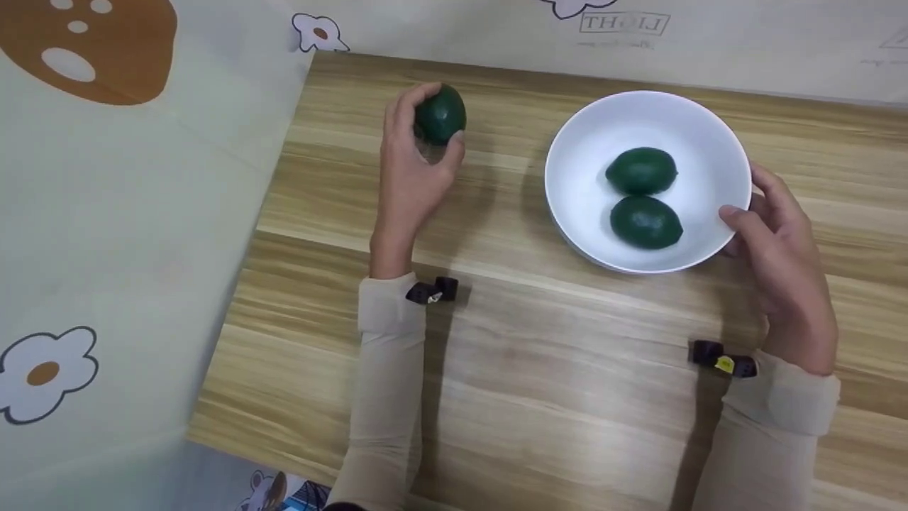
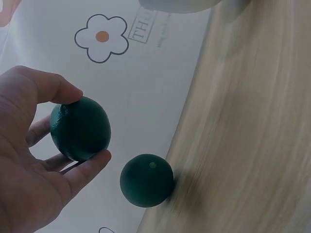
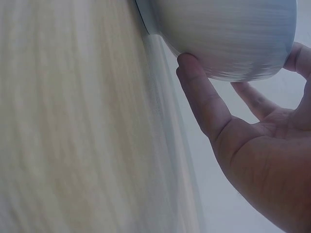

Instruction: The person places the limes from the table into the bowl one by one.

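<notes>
In the head view my left hand (image 1: 417, 174) pinches a dark green lime (image 1: 443, 115) between thumb and fingers, left of the bowl. The left wrist view shows this held lime (image 2: 81, 128) off the table, with a second lime (image 2: 146, 180) resting on the wood below it; the hand mostly hides that one from above. My right hand (image 1: 791, 252) grips the white bowl (image 1: 709, 152) at its right side, thumb over the rim and fingers against the outer wall. Inside the bowl lie two limes, an upper one (image 1: 642, 171) and a lower one (image 1: 646, 222), side by side.
The wood-grain table (image 1: 553, 369) has its left edge beside my left forearm. Behind and to the left hangs a pale sheet (image 1: 191, 234) printed with flowers. Small black wrist cameras sit on both cuffs.
</notes>
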{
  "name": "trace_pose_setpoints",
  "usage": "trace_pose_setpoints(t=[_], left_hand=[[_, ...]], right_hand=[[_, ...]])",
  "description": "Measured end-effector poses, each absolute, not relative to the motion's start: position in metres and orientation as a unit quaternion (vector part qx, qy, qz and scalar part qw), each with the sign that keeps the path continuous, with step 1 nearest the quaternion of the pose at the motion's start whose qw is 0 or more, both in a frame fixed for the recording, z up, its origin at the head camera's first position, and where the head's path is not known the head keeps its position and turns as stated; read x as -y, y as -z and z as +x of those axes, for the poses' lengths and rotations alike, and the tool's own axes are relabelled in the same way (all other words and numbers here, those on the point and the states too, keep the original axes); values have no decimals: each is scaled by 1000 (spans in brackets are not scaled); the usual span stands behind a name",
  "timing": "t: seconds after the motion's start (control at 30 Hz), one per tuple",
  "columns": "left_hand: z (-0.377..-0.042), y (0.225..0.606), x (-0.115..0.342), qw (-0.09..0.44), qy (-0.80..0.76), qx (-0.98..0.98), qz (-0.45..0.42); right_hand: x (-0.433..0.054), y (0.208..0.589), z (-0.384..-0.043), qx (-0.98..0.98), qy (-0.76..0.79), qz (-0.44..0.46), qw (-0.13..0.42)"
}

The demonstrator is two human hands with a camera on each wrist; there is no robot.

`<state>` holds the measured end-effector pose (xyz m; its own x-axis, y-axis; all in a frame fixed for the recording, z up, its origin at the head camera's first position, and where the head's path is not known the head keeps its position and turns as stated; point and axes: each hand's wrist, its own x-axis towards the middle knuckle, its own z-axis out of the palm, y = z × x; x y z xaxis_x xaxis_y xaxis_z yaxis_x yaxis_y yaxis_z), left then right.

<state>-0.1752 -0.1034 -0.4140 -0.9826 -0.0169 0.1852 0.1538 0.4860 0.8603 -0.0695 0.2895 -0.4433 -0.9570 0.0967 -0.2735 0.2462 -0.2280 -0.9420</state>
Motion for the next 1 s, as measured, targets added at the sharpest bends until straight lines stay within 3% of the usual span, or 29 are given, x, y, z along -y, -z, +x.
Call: trace_pose_setpoints(t=[1.0], left_hand=[[-174,410,106,69,555,828,-45]], right_hand=[[-289,441,-70,-613,775,147,52]])
